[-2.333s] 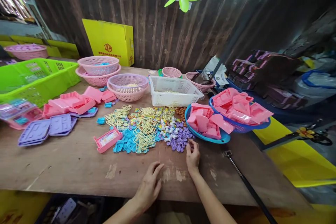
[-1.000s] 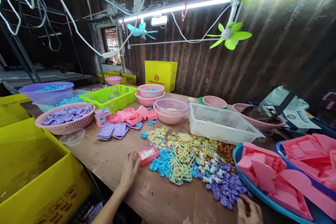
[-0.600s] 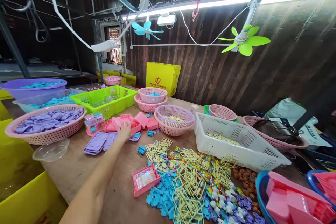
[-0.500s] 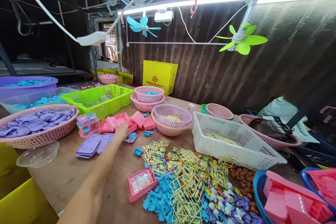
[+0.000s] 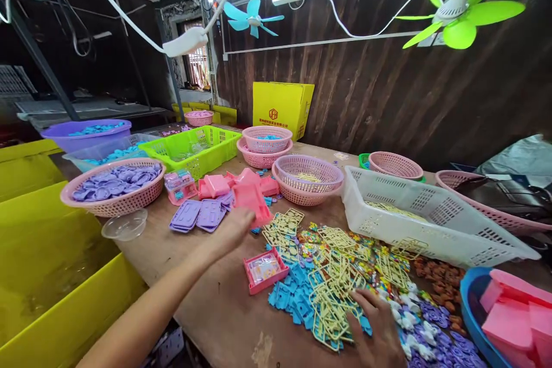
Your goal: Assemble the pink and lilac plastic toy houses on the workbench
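My left hand (image 5: 235, 231) is closed on the near edge of a pink plastic box shell (image 5: 250, 200), tilted up in front of the other pink shells (image 5: 214, 186). Just left of it lie flat purple lids (image 5: 186, 215). Low at the right, my right hand (image 5: 376, 328) hovers at the heap of cream plastic frames (image 5: 334, 293), its fingers apart and nothing seen in them. Between the hands rests a pink tray (image 5: 266, 270) with a printed packet inside. Blue plastic parts (image 5: 293, 297) and small white figures (image 5: 407, 316) surround the frames.
Pink baskets (image 5: 112, 207), a green crate (image 5: 202, 169), a purple basket (image 5: 308, 184) and a white crate (image 5: 431, 236) line the back. A blue basin (image 5: 470, 305) of pink parts stands right. Yellow boxes (image 5: 69, 310) sit below the left edge. A clear bowl (image 5: 125, 230) lies left.
The view has turned left. My left hand has drawn back from the pink shells, bringing one shell toward me. My right hand has come into view over the cream frames.
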Demonstrator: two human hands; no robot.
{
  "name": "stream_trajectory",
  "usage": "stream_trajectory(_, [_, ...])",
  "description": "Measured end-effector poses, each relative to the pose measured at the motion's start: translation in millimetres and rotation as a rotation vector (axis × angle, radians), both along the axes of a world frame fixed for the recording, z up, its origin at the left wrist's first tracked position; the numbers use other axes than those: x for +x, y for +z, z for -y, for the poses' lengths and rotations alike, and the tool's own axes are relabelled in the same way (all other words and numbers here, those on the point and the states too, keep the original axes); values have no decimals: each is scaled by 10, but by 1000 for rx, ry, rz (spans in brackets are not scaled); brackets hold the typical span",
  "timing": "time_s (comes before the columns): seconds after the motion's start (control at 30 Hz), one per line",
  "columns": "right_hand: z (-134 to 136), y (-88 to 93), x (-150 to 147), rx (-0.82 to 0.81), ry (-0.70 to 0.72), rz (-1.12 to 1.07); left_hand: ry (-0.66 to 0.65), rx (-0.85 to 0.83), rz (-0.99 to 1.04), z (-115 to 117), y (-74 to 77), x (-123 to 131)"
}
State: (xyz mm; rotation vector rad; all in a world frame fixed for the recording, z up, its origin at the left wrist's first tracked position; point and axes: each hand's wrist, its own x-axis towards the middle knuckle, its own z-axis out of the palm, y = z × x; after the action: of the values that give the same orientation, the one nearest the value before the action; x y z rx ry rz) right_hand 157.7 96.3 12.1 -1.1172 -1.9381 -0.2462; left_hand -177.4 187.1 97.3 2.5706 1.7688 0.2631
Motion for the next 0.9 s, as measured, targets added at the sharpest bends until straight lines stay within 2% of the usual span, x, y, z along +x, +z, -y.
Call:
stream_trajectory(0.1, [-153,282,-548,28,178,149,-267,-58,22,538,-5,308])
stream_trajectory(0.2, [-221,387,-879,-61,297,285,-418,-115,127,851,-2,461])
stream_trajectory(0.27, [-247,382,-971,-165,326,311,-437,-154,267,856,16,434])
stream_trajectory(0.33, [-269,345,-990,-226,334,304,-424,-166,379,677,47,289])
stream_trajectory(0.4, [-288,303,-971,-236,328,289,-268,-116,429,337,76,39])
stream_trajectory(0.43, [-296,286,-954,-231,319,282,-137,-71,456,126,81,-114])
stream_trajectory(0.47, [-302,275,-936,-224,310,278,234,-23,484,-96,76,-277])
stream_trajectory(0.5, [-307,271,-917,-214,303,276,442,27,490,-315,57,-440])
stream_trajectory(0.6, [-327,294,-857,-167,294,269,777,61,485,-857,-75,-856])
stream_trajectory(0.7, [-366,332,-796,-109,302,260,929,15,481,-1155,-264,-1097])
stream_trajectory(0.8, [-427,342,-755,-45,304,257,946,-48,483,-1303,-414,-1214])
stream_trajectory(0.9, [-492,324,-748,-12,270,236,969,-66,471,-1412,-495,-1299])
